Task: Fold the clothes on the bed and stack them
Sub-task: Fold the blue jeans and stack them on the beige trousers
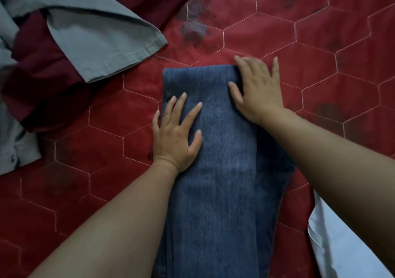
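A pair of blue jeans (215, 170) lies folded lengthwise in a long strip on the red quilted bed cover (320, 42), its far end folded over. My left hand (175, 134) rests flat on the jeans' left edge with fingers spread. At the jeans' far right corner my right hand (258, 87) presses flat, fingers straight. A grey shirt (92, 33) and a dark maroon garment (40, 81) lie unfolded in a heap at the upper left.
A white cloth (333, 247) shows at the lower right edge, partly under my right forearm. The red quilt with hexagon stitching stretches to the right and far side.
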Demonstrator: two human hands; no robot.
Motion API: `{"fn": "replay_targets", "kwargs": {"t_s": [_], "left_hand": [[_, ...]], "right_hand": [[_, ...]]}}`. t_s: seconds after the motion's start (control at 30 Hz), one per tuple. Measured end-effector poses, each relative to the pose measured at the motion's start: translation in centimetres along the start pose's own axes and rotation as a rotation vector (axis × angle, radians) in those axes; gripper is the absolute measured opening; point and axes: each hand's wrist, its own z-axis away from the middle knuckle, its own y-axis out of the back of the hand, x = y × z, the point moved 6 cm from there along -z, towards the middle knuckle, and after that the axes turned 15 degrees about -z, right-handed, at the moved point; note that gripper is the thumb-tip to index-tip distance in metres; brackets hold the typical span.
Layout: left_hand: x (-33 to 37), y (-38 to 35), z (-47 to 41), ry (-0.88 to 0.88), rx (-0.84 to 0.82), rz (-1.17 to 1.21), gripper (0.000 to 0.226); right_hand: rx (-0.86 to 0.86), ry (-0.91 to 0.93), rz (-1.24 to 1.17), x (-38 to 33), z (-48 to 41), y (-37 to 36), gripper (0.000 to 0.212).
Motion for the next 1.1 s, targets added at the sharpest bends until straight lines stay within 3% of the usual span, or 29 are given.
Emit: {"fn": "replay_targets", "kwargs": {"t_s": [0.2,0.33,0.5,0.63,0.7,0.8,0.97,1.1], "left_hand": [[0.0,0.2,0.1,0.017,0.006,0.015,0.058],[-0.3,1.4,2.1,0.140,-0.019,0.097,0.049],[-4.1,6.3,10.2,0.513,0.151,0.699,0.047],[-5.5,8.2,13.5,0.720,-0.019,0.995,0.032],[-5.0,8.6,14.6,0.713,-0.155,0.995,0.043],[-3.1,8.8,16.8,0.612,-0.336,0.808,0.055],[-1.3,10.0,22.8,0.479,-0.224,0.832,0.059],[0.3,8.9,28.3,0.444,-0.287,0.768,0.062]], "right_hand": [[0.010,0.031,0.073,-1.3,-0.6,2.2,0.031],[0.073,0.107,-0.109,-3.9,3.7,4.4,0.018],[0.074,0.183,-0.215,-7.7,12.3,6.1,0.012],[0.012,0.189,-0.248,-10.0,20.0,7.2,0.011],[-0.044,0.187,-0.244,-10.8,23.7,7.5,0.012],[-0.104,0.142,-0.247,-11.3,28.4,7.5,0.014],[-0.156,0.141,-0.279,-12.3,33.8,7.6,0.017],[-0.389,0.043,-0.316,-11.7,37.2,5.7,0.025]]}}
